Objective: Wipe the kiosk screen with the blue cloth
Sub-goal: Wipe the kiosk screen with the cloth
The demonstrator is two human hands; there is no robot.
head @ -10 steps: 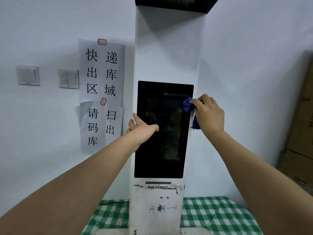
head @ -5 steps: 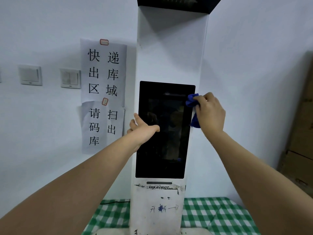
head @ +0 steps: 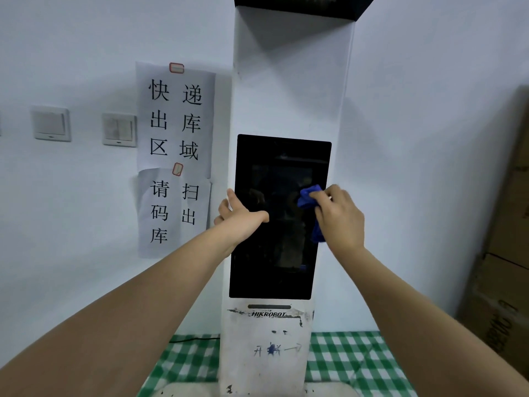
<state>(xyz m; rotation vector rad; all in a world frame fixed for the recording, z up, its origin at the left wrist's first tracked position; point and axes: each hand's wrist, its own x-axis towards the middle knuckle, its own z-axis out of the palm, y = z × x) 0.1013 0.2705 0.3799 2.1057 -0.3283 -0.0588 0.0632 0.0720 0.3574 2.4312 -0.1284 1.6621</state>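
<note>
Wiping is under way: right hand [head: 339, 216] bunches the blue cloth [head: 307, 197] against the kiosk screen [head: 277, 253] near its right edge, while left hand [head: 239, 214] grips the left edge; next, sweep across the unwiped glass

Both bare forearms are stretched forward and upward. The left hand [head: 239, 214] is set thumb-up, the thumb laid across the front and the fingers wrapped round the edge out of sight. The right hand [head: 339, 217] is raised at like height, knuckles outward, fingers [head: 320, 196] curled and bunched in a grip
</note>
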